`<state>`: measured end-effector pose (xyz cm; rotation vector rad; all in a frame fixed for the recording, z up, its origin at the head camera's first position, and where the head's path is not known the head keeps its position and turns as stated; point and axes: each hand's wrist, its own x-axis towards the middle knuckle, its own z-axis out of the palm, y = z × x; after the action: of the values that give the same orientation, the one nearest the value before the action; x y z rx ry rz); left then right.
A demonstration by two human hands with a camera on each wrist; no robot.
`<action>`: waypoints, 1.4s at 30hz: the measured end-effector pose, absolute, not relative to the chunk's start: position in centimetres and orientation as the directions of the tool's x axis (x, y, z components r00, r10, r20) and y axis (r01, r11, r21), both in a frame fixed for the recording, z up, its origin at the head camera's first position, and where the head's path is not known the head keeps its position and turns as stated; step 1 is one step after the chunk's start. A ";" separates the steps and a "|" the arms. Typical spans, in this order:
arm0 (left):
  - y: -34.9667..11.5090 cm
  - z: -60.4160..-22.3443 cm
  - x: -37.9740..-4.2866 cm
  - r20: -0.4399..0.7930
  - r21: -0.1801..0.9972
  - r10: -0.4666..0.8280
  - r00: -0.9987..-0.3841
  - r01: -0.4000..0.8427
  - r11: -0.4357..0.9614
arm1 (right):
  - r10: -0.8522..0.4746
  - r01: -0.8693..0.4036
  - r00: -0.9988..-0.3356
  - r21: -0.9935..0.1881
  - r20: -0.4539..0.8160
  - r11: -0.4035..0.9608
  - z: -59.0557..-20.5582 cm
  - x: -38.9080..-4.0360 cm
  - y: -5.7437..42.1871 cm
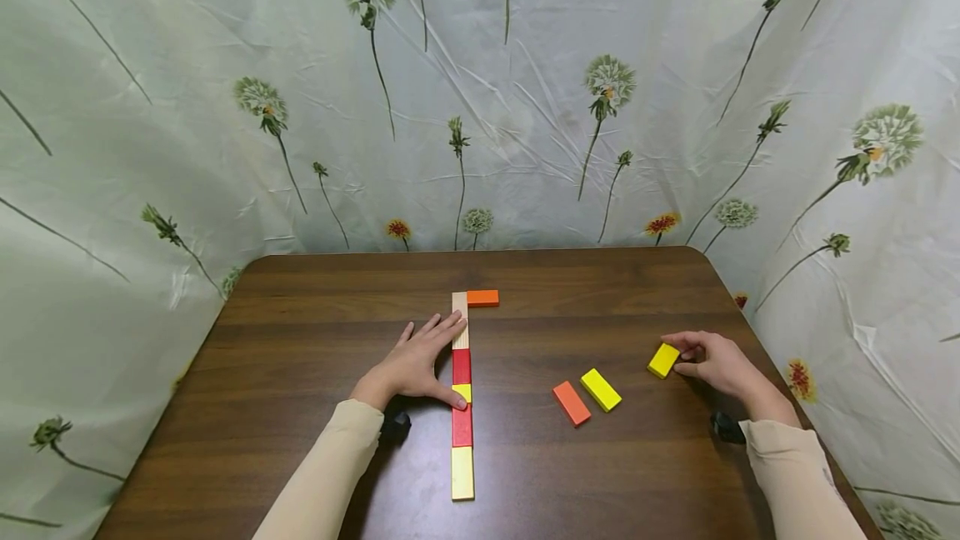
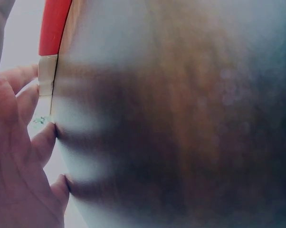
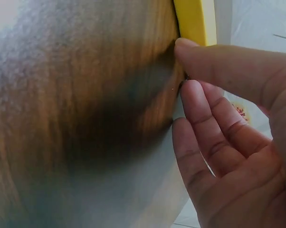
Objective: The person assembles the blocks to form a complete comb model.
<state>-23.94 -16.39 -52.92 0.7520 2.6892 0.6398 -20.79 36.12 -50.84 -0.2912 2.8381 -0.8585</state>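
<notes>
My left hand (image 1: 420,361) is spread over a straight row of blocks. Its index fingertip touches a plain wooden block (image 1: 460,336), and its thumb lies over a small yellow block (image 1: 463,391) beside a lower red block (image 1: 462,432). Another red block (image 1: 461,363) sits between finger and thumb. A pale yellow block (image 1: 462,477) ends the row nearest me; an orange block (image 1: 483,298) juts right from its far end. Over at the right, my right hand (image 1: 716,363) pinches a yellow block (image 1: 663,360) between thumb and fingers; the right wrist view shows the thumb at this block's (image 3: 195,21) edge.
An orange-red block (image 1: 572,403) and a second yellow block (image 1: 601,390) lie slanted between the row and my right hand. The dark wooden table (image 1: 315,298) has rounded far corners, with a flower-patterned cloth (image 1: 525,148) hanging behind and at both sides.
</notes>
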 end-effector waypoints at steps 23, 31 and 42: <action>-16.3 -52.5 -24.2 -0.156 0.475 0.545 -0.824 0.421 0.773 | -0.140 -0.075 -0.988 -0.583 -0.067 0.809 -51.7 -20.4 35.8; -16.5 -52.9 -24.1 -0.169 0.463 0.538 -0.825 0.416 0.783 | -0.131 -0.062 -0.989 -0.601 -0.072 0.797 -52.1 -20.5 35.6; -16.5 -52.9 -24.1 -0.156 0.462 0.544 -0.824 0.426 0.778 | -0.128 -0.067 -0.990 -0.596 -0.061 0.800 -51.2 -21.8 34.2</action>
<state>-24.08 -16.50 -52.94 0.7512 2.6898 0.6006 -21.82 34.16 -51.23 -0.1567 2.8868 -0.9509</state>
